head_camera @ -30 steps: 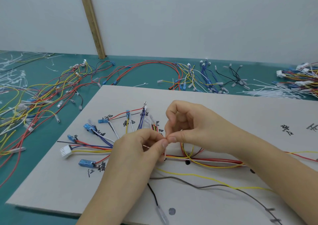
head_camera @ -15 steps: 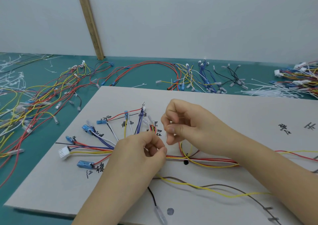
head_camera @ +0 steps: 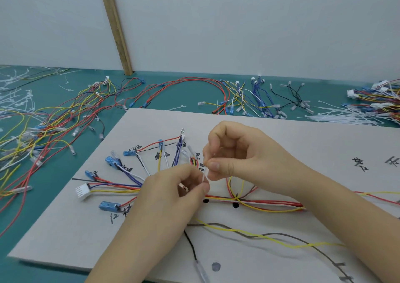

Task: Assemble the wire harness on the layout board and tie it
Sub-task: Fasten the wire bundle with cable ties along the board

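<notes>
Hands both busy over the layout board (head_camera: 281, 135), left hand (head_camera: 173, 194) and right hand (head_camera: 236, 155) each pinched a thin white cable tie (head_camera: 204, 177), wire harness (head_camera: 249, 202) lay fanned out on the board just under them, loose wires (head_camera: 43, 120) all over the green bench (head_camera: 54, 170)

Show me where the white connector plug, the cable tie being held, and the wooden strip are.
white connector plug (head_camera: 83, 191), head view, middle of its housing.
cable tie (head_camera: 205, 176), head view, strap between the two hands.
wooden strip (head_camera: 115, 29), head view, mid-length against the wall.

left hand (head_camera: 173, 193): fingers curled, pinching | right hand (head_camera: 236, 153): pinching
</notes>
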